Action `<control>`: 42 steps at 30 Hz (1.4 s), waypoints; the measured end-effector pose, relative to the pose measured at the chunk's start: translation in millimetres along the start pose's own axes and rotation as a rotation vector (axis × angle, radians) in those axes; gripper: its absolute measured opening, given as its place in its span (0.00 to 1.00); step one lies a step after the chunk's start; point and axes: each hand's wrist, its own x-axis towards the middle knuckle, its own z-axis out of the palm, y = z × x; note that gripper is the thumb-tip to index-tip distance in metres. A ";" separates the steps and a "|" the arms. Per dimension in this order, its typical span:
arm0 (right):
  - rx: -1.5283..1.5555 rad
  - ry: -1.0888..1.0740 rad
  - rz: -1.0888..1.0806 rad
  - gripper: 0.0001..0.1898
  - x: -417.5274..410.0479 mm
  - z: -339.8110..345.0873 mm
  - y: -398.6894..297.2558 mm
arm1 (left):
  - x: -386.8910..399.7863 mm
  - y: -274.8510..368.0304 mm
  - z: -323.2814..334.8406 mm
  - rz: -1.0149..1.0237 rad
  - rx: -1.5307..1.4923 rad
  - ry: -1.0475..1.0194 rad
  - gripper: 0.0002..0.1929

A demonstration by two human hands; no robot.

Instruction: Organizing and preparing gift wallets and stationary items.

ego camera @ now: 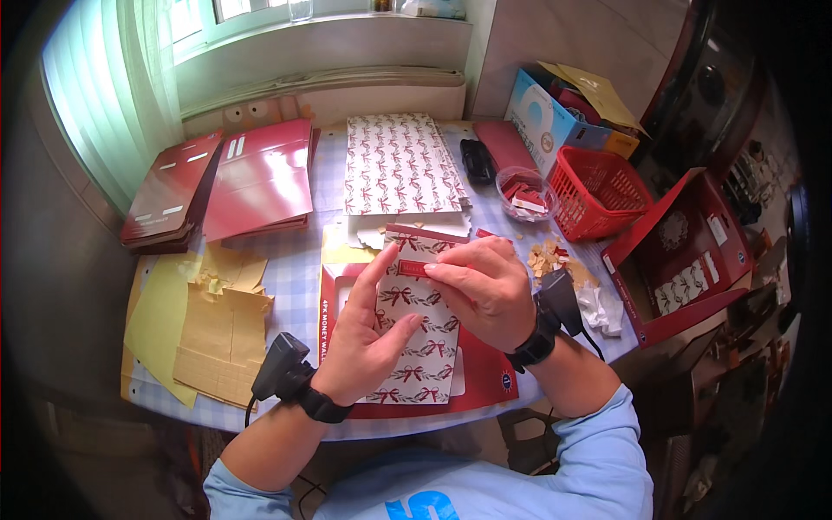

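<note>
A white paper money wallet point(416, 351) printed with red bows and green sprigs lies on a dark red printed card point(484, 383). Across its upper part is a small red label point(412, 268) with lettering. My right hand point(491, 286) pinches the label's right end between thumb and fingertips. Along the wallet's left edge rests my left hand point(370, 338), thumb and forefinger spread, the thumb over the printed paper. Whether its other fingers grip the edge cannot be told. Each wrist wears a black strap with a small device.
Stacked red folders point(263, 175) stand at the back left, patterned sheets point(403, 162) at the back middle. Torn brown paper point(221, 338) lies left. On the right are a tub of red labels point(526, 195), a red plastic basket point(601, 214), paper scraps point(546, 257) and an open red box point(689, 312).
</note>
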 end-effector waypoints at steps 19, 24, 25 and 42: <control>-0.218 -0.012 -0.200 0.20 -1.5 -2.8 -13.6 | -6.3 -8.4 -4.1 0.217 0.137 0.040 0.37; -0.215 -0.005 -0.182 0.20 -4.1 -1.2 -12.9 | -7.0 -10.7 -4.3 0.218 0.165 0.055 0.37; -0.208 -0.014 -0.168 0.21 -4.1 -2.3 -12.8 | -6.6 -11.1 -5.2 0.238 0.203 0.054 0.37; 0.147 -0.062 0.004 0.18 8.8 -27.1 -1.1 | -1.9 -2.4 -3.8 0.132 0.097 -0.109 0.41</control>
